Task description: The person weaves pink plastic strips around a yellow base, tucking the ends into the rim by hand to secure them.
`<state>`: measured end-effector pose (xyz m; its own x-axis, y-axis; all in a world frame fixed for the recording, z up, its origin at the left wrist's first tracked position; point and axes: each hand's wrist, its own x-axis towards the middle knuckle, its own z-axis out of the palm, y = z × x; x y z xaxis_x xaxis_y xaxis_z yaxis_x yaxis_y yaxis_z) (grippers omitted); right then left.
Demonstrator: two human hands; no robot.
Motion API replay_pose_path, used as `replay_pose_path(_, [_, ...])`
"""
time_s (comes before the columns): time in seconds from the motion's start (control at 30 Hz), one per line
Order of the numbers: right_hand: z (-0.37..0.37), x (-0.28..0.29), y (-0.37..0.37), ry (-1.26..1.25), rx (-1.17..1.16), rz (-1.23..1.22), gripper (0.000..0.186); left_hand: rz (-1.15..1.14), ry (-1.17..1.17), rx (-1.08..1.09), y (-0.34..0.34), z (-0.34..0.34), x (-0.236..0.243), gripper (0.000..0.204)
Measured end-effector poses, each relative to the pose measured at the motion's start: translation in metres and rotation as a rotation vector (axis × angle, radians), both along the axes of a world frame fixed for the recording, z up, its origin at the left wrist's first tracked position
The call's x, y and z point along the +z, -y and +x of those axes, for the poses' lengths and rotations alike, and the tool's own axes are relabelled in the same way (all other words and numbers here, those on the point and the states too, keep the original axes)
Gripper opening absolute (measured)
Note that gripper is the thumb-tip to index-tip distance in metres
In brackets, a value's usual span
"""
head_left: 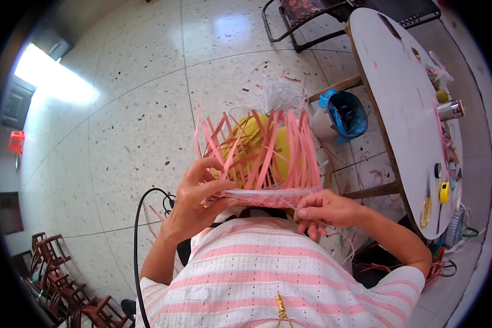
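Observation:
A piece of weaving made of pink strips (257, 201) lies across my lap, its long loose strip ends (298, 147) fanning out over my yellow-clad knees. Along its near edge runs a whitish translucent strip (279, 193). My left hand (199, 188) pinches the left end of the woven band between thumb and fingers. At the right end, my right hand (322, 212) is closed, thumb against forefinger, on a thin pale strip that trails from the band. Its lower fingers curl beneath, partly hidden.
A white-topped table (391, 104) stands at the right, holding a yellow tape measure (444, 192), a metal can (450, 110) and scissors-like tools. A bin with a blue liner (347, 117) stands beside it. Small wooden stools (60, 273) are at lower left. A black cable (137, 229) hangs by my left arm.

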<state>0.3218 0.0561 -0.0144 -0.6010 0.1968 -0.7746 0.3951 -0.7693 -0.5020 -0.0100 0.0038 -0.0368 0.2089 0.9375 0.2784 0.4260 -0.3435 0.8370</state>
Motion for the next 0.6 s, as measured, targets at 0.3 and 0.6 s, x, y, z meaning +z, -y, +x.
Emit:
replay_pose_path(0.3, [-0.02,0.004,0.028,0.353,0.393,1.669,0.031,0.019,-0.014,0.013,0.001,-0.004,-0.003,0.034])
replay_pose_path(0.6, [-0.059,-0.001,0.014,0.16,0.106,1.645,0.042,0.016,-0.04,0.02,0.004,-0.003,-0.002,0.03])
